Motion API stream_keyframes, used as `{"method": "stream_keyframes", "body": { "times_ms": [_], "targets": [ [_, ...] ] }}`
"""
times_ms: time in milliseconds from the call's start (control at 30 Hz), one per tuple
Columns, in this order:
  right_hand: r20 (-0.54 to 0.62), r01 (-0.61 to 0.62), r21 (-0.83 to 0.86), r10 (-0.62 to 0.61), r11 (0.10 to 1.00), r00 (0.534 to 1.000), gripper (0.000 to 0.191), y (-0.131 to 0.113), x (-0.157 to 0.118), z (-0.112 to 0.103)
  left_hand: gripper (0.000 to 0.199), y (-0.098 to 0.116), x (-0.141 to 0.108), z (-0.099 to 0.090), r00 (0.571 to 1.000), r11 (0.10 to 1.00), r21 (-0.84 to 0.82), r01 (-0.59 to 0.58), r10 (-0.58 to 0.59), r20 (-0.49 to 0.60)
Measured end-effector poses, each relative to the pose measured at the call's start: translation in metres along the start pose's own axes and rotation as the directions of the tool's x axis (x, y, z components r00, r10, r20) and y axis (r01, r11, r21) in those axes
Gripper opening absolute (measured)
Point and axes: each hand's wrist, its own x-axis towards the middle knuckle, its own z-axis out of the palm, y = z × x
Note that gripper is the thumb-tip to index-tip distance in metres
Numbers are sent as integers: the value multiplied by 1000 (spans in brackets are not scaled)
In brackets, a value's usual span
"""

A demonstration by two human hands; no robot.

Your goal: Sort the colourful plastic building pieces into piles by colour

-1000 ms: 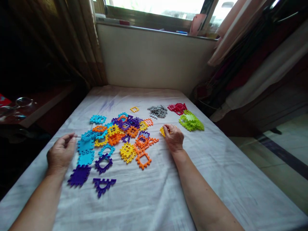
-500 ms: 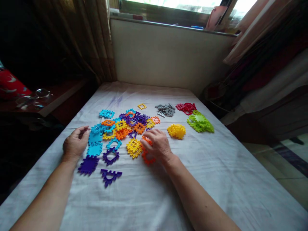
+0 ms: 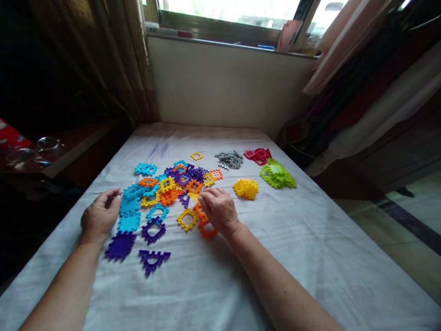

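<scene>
My left hand (image 3: 100,214) rests on the sheet with fingers loosely curled and a gap before the thumb, nothing visible in it. Beside it lie light-blue interlocking tiles (image 3: 129,222) and a solid purple tile (image 3: 120,245). My right hand (image 3: 219,208) pinches a yellow interlocking tile (image 3: 193,196), partly hidden by the fingers. Under and beside that hand are orange tiles (image 3: 207,229). A yellow frame tile (image 3: 187,219) lies just left of them. Nearer me are a purple frame tile (image 3: 153,230) and a purple triangular piece (image 3: 154,261).
A mixed heap with purple tiles (image 3: 199,174) fills the middle. Separate piles to the right are grey (image 3: 231,159), red (image 3: 258,156), green (image 3: 278,175) and yellow (image 3: 245,189). Glasses (image 3: 48,143) sit on a dark side table at left. A wall (image 3: 220,87) stands behind.
My right hand has taken the upper yellow tile off the yellow frame tile and moved it slightly away from me. My left hand stays beside the blue tiles. The view has shifted slightly.
</scene>
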Motion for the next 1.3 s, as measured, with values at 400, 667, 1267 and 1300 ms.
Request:
{"method": "stream_keyframes", "body": {
  "times_ms": [400, 667, 1267, 1300],
  "targets": [
    [-77, -695, -216, 697, 686, 712, 32, 108, 50, -40, 31, 6, 0, -3, 1000, 1000, 10, 2, -1, -15],
    [-132, -657, -242, 646, 714, 752, 35, 110, 43, -39, 35, 0, 1, 0, 1000, 1000, 0, 6, -6, 14],
    [130, -558, -84, 565, 825, 815, 29, 38, 67, 9, 31, 6, 1, -2, 999, 999, 34, 38, -39, 1],
    [128, -585, -7, 581, 811, 804, 26, 42, 66, 7, 32, 8, 1, -2, 998, 998, 41, 54, -55, 10]
  ]
}}
